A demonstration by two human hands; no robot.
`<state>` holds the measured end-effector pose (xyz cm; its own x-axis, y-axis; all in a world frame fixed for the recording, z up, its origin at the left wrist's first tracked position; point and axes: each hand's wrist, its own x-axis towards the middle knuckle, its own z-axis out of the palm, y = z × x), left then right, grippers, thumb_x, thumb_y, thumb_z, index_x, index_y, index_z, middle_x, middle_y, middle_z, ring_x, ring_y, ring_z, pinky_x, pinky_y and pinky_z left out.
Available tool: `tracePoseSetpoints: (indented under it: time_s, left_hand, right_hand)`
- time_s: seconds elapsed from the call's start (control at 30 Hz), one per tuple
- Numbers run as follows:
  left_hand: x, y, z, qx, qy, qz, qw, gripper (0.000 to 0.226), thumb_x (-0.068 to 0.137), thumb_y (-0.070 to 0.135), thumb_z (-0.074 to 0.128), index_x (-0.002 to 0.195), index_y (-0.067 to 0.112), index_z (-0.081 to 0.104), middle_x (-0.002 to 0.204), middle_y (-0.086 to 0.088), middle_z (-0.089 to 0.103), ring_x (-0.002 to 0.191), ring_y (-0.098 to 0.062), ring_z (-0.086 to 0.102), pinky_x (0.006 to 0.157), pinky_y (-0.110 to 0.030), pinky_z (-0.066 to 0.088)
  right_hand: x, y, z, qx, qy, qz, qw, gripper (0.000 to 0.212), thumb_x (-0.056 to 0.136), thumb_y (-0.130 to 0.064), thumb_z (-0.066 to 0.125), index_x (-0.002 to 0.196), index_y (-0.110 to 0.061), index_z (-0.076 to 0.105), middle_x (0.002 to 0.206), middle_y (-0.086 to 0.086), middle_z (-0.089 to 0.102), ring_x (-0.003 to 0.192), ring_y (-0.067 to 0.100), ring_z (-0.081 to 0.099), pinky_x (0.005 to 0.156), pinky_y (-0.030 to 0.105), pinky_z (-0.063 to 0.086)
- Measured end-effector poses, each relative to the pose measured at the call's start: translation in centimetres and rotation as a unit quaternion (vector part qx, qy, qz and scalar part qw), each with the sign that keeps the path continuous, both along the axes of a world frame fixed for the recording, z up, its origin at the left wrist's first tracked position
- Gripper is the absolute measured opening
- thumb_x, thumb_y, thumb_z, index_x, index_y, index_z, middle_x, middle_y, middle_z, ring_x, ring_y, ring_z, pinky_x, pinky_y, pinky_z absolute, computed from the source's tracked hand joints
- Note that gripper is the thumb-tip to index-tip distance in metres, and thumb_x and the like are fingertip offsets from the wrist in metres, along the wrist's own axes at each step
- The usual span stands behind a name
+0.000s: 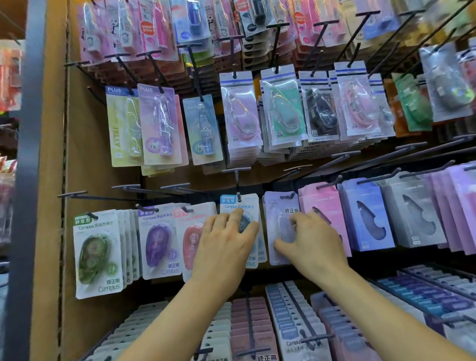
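Left hand (pixel 225 241) lies flat, fingers relaxed, on the blue pack (pixel 250 205); right hand (pixel 311 240) pinches the lavender pack (pixel 274 206), fingers curled round it.

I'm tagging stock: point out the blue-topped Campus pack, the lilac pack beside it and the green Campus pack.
blue-topped Campus pack (pixel 246 206), head view, on its printed title.
lilac pack (pixel 271 214), head view, upper left of card.
green Campus pack (pixel 95 251), head view, green tape body.
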<state>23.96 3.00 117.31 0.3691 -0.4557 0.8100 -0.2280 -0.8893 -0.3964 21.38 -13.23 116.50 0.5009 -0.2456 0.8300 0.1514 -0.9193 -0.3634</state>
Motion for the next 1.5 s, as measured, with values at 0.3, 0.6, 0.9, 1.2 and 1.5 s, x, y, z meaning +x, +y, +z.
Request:
tracePoseSetpoints:
  time_s: [0.3,0.6,0.9,1.2,1.5]
  left_hand:
    - [-0.7,-0.5,-1.5,-0.019,-0.019,-0.142,0.989,0.046,0.064,0.015,0.081,0.109,0.018,0.070,0.118,-0.008,0.065,0.102,-0.028,0.062,0.078,-0.039,0.053]
    - [-1.7,-4.0,0.0,-0.481,0.438,-0.458,0.606,0.027,0.100,0.022,0.051,0.126,0.021,0.056,0.104,-0.009,0.072,0.078,-0.015,0.072,0.062,-0.025,0.056]
    - [-2.3,-4.3,-0.9,-0.485,0.351,-0.445,0.666,0.032,0.095,0.002,0.054,0.109,0.030,0.059,0.083,-0.003,0.068,0.076,-0.009,0.065,0.060,-0.016,0.049]
    - [-2.4,-4.1,0.0,-0.506,0.363,-0.457,0.635,0.024,0.098,0.004,0.049,0.108,0.023,0.060,0.095,0.000,0.073,0.091,-0.019,0.069,0.068,-0.030,0.053]
    - [-2.3,-1.9,0.3,-0.551,0.364,-0.545,0.517,0.029,0.090,-0.009,0.054,0.105,0.014,0.063,0.078,0.002,0.075,0.065,-0.014,0.071,0.059,-0.030,0.056]
  right_hand:
    - [-3.3,-4.2,2.5,0.205,-0.030,0.243,0.948,0.006,0.079,-0.012,0.075,0.081,-0.018,0.074,0.074,-0.008,0.066,0.070,0.010,0.059,0.058,0.023,0.045]
    - [-2.2,-0.9,-0.6,0.029,-0.120,0.081,0.989,0.053,0.072,-0.030,0.082,0.120,-0.016,0.065,0.103,0.004,0.061,0.094,0.023,0.059,0.084,0.034,0.048]
    - [-3.1,-2.6,-1.0,0.264,-0.177,0.320,0.892,0.010,0.088,-0.021,0.068,0.095,-0.029,0.067,0.092,-0.004,0.065,0.081,0.002,0.060,0.069,0.011,0.048]
    - [-3.2,-4.4,-0.4,0.344,-0.126,0.309,0.878,0.026,0.096,-0.002,0.053,0.093,-0.025,0.065,0.087,0.003,0.073,0.076,0.014,0.068,0.058,0.017,0.050]
    - [-3.5,-5.4,-0.3,0.342,-0.088,0.313,0.882,0.028,0.095,-0.002,0.049,0.096,-0.023,0.066,0.088,0.002,0.073,0.076,0.013,0.067,0.064,0.022,0.047]
